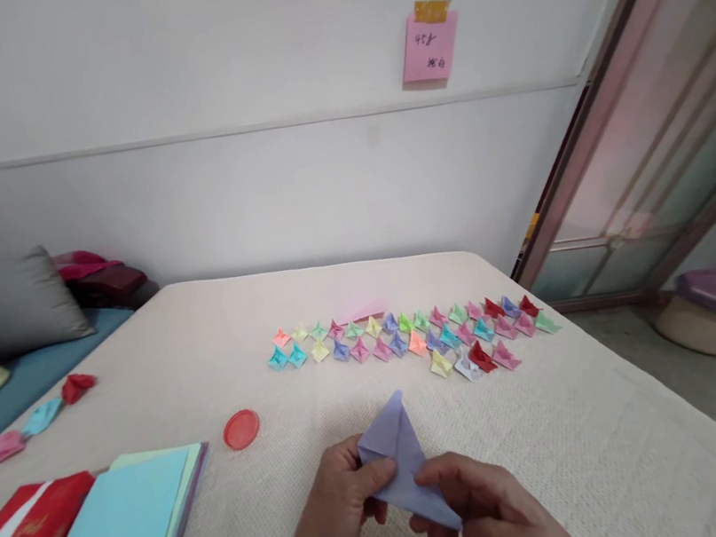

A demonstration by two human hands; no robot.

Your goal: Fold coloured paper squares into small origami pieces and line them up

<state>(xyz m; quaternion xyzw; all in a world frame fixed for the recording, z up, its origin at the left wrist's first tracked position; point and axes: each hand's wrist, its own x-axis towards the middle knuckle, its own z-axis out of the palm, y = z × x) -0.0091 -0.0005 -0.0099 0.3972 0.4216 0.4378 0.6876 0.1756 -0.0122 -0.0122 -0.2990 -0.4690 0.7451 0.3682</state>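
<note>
A lavender sheet of origami paper [399,451], partly folded with a peak pointing up and away from me, is held above the table. My left hand [339,504] grips its left side, thumb on top and fingers underneath. On the lower right part, my right hand [487,500] pinches the paper, its thumb and index finger near the edge and other fingers curled below. Beyond the hands stand rows of small folded paper pieces [397,345] in several colours.
At left lie a stack of coloured paper [111,530] and a red packet [31,533]. A round red lid [241,429] sits near the stack. Three folded pieces, one of them red [78,387], lie at the table's left edge. A pink note [430,47] hangs on the wall.
</note>
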